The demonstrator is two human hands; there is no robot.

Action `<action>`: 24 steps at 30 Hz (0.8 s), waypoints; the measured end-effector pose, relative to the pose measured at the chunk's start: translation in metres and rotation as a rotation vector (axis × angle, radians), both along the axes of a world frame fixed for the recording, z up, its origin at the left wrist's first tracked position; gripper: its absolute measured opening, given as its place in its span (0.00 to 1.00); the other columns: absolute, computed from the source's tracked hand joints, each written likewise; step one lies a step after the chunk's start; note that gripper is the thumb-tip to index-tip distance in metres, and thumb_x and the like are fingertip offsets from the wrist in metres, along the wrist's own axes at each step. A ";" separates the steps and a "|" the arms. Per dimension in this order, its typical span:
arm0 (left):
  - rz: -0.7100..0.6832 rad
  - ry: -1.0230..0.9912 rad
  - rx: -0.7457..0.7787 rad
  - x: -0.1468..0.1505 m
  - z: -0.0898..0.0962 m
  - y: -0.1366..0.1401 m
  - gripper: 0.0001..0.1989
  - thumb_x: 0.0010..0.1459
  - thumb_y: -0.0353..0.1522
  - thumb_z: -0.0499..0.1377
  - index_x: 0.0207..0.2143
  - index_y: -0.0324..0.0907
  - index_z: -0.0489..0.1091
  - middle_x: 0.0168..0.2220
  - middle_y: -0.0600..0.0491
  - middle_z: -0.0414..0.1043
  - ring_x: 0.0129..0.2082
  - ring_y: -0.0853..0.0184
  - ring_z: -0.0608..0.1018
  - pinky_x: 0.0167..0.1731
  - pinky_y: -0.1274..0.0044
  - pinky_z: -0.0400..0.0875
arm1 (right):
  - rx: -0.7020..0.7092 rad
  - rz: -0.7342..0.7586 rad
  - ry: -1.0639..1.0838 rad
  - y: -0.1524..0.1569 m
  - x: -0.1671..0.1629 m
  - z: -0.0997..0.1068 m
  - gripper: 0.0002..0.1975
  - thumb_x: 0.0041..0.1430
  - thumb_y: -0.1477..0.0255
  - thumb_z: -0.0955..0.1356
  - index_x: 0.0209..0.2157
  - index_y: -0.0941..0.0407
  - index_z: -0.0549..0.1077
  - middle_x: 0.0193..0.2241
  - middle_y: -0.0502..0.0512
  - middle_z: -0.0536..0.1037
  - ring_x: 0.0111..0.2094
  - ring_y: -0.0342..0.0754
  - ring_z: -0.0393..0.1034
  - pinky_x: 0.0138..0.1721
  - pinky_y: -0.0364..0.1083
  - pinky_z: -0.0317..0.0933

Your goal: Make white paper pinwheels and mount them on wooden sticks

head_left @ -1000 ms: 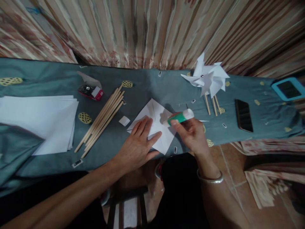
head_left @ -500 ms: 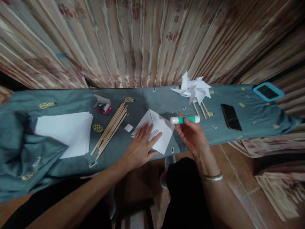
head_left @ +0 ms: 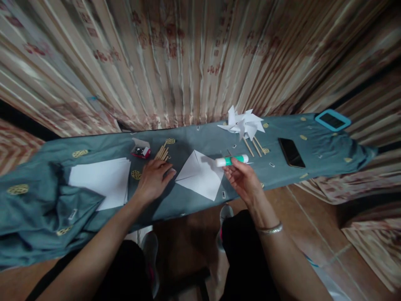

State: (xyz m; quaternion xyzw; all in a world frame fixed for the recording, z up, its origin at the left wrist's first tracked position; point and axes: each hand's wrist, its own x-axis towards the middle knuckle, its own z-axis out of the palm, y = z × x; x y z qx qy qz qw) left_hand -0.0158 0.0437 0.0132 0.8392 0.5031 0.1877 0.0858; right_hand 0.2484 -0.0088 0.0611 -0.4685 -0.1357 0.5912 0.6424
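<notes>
My right hand (head_left: 242, 175) grips a white and green glue stick (head_left: 232, 160), held level above the right corner of a folded white paper square (head_left: 202, 175). The paper lies on the cloth with its creased flaps turned inward. Over a bundle of thin wooden sticks (head_left: 162, 152) rests my left hand (head_left: 154, 179), its thumb apart from the bent fingers. It covers the lower part of the sticks. The small white square seen earlier beside the sticks is hidden now, and I cannot see whether it lies beneath my hand.
White sheets (head_left: 100, 179) lie at the left, partly under bunched cloth. Behind the sticks stands an opened small red box (head_left: 140, 150) with shiny pieces. White paper pinwheels (head_left: 244, 123) on sticks, a dark phone (head_left: 291, 152) and a blue-framed device (head_left: 332, 120) are at the right. A curtain hangs behind.
My left hand has left the folded paper and moved left over the wooden sticks. The glue stick stays in my right hand above the paper's edge. The view has shifted slightly.
</notes>
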 end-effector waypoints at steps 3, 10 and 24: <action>-0.009 -0.135 -0.072 -0.007 -0.009 0.005 0.15 0.61 0.41 0.55 0.40 0.43 0.78 0.42 0.45 0.79 0.45 0.56 0.77 0.50 0.63 0.71 | 0.038 0.076 0.001 0.001 -0.008 -0.001 0.13 0.42 0.69 0.80 0.25 0.58 0.75 0.20 0.49 0.80 0.23 0.40 0.76 0.25 0.34 0.70; 0.150 -0.667 -0.310 0.001 0.018 -0.013 0.19 0.52 0.42 0.62 0.44 0.42 0.76 0.38 0.49 0.79 0.34 0.63 0.79 0.39 0.71 0.76 | 0.066 0.183 0.168 0.002 -0.026 0.001 0.14 0.42 0.66 0.79 0.27 0.59 0.76 0.22 0.53 0.82 0.24 0.43 0.78 0.30 0.37 0.73; 0.073 -0.694 -0.308 0.024 0.031 -0.042 0.16 0.51 0.38 0.64 0.42 0.40 0.77 0.37 0.50 0.80 0.33 0.64 0.78 0.39 0.72 0.75 | 0.091 0.291 0.120 -0.005 -0.046 -0.005 0.13 0.41 0.71 0.80 0.29 0.58 0.77 0.25 0.51 0.83 0.26 0.43 0.78 0.31 0.38 0.74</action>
